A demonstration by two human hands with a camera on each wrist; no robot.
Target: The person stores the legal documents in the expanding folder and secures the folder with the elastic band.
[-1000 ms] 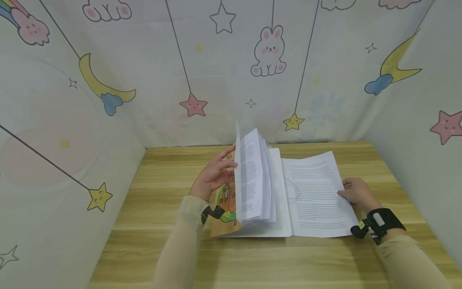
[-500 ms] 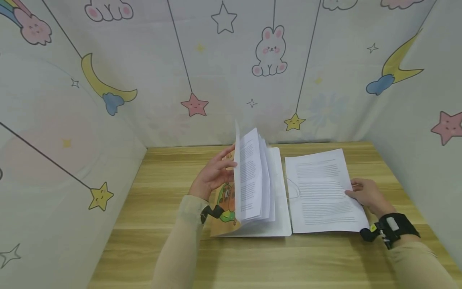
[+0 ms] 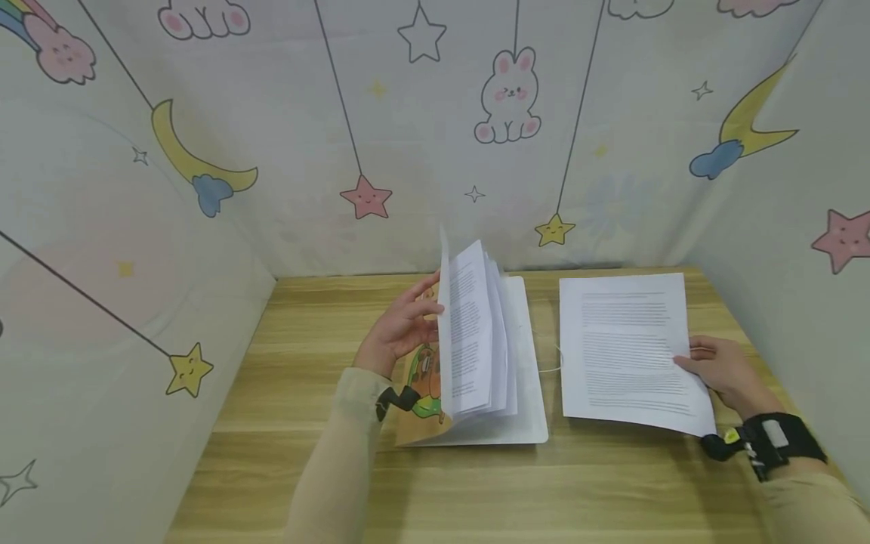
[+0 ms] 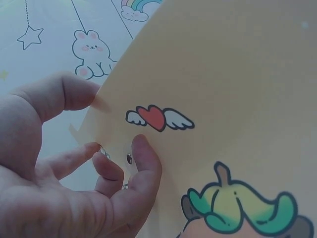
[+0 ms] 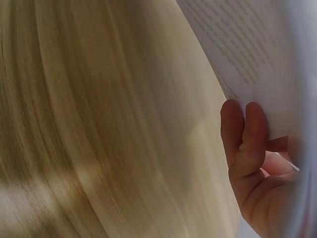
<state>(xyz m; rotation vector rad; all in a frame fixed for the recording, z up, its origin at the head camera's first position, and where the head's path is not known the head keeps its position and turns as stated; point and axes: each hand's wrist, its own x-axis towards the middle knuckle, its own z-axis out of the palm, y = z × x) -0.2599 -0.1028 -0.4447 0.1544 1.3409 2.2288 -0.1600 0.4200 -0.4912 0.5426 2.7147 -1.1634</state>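
Note:
My left hand (image 3: 397, 332) holds up the front cover of a folder (image 3: 533, 415) whose outside is tan with cartoon prints. Several printed pages (image 3: 472, 332) stand tilted inside it. In the left wrist view, the thumb is at the cover's edge and curled fingers lie against its printed face (image 4: 223, 64). To the right, my right hand (image 3: 723, 370) pinches the right edge of a printed sheet of paper (image 3: 625, 347), apart from the folder. Seen from the right wrist, the fingers (image 5: 255, 129) lie against the sheet's edge, partly hidden by blur at the frame's side.
A thin white cord (image 3: 552, 370) loops from the folder's right side toward the sheet. Beneath everything is a wood-grain table (image 3: 476, 491). White curtains (image 3: 421, 136) with cartoon prints enclose the back and both sides.
My right hand has drawn the sheet rightward, and a gap now separates it from the folder. The sheet has straightened somewhat, its lower edge lifting. My left hand has barely moved.

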